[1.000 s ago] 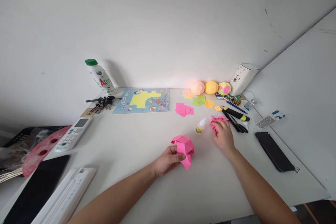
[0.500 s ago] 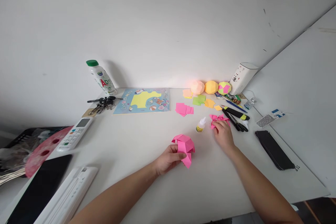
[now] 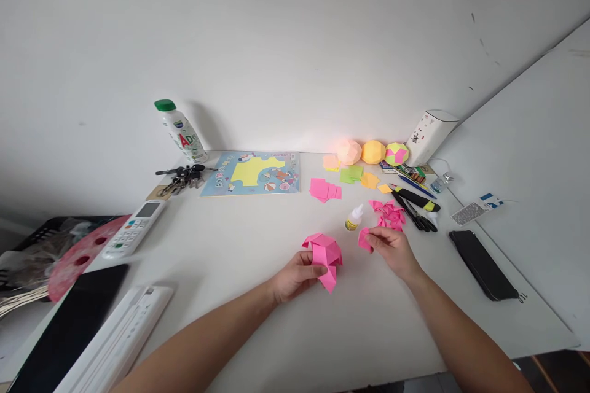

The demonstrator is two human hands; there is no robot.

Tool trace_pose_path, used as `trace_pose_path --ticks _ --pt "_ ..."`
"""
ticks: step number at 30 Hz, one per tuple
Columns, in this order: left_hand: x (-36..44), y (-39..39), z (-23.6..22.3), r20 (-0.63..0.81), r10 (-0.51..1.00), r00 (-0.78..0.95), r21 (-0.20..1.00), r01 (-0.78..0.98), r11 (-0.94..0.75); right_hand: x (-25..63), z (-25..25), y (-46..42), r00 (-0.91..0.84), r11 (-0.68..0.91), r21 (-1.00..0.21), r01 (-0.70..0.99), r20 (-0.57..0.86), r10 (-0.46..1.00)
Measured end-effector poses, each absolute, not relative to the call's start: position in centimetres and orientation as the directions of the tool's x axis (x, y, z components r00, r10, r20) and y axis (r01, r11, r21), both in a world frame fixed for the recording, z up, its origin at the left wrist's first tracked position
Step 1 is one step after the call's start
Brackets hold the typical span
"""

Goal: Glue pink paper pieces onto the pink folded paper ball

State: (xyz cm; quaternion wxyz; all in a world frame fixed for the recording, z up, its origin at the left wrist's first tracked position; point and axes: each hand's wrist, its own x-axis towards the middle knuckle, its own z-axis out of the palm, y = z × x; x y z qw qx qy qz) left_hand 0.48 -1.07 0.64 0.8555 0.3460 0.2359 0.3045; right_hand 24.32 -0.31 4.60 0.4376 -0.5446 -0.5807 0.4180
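My left hand (image 3: 298, 277) is closed on a partly built pink paper ball (image 3: 325, 252), thumb on its near flap. Between the thumb and fingers of my right hand (image 3: 394, 250) is a small folded pink paper piece (image 3: 364, 239), held a little to the right of the ball. Just behind my right hand lies a loose pile of folded pink paper pieces (image 3: 391, 213). A small glue bottle (image 3: 354, 218) with a white nozzle stands upright between the ball and that pile.
Pink paper squares (image 3: 325, 190), green squares (image 3: 351, 174) and three finished paper balls (image 3: 373, 152) are at the back. Pens (image 3: 412, 212) and a black pouch (image 3: 483, 265) lie right. A picture board (image 3: 251, 173), keys (image 3: 187, 178), bottle (image 3: 182, 134) and remote (image 3: 134, 229) are left.
My right hand has drawn back from the pile toward the ball, now with one folded pink piece in its fingers. My left hand and the ball have stayed nearly still.
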Motion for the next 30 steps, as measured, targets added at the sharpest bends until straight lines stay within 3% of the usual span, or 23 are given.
trace_pose_path --ticks 5,9,30 --pt "0.5 -1.1 0.6 -0.203 0.688 0.697 0.739 -0.351 0.574 22.6 4.9 -1.4 -0.265 -0.137 -0.983 0.122 -0.165 0.95" --pt "0.5 -1.0 0.6 -0.207 0.683 0.7 0.751 -0.334 0.569 21.8 4.0 -2.1 -0.345 -0.231 -0.966 0.117 -0.257 0.903" --pt "0.6 -1.1 1.0 -0.218 0.683 0.697 0.762 -0.316 0.566 21.1 2.6 -2.2 -0.363 -0.285 -0.948 0.139 -0.317 0.876"
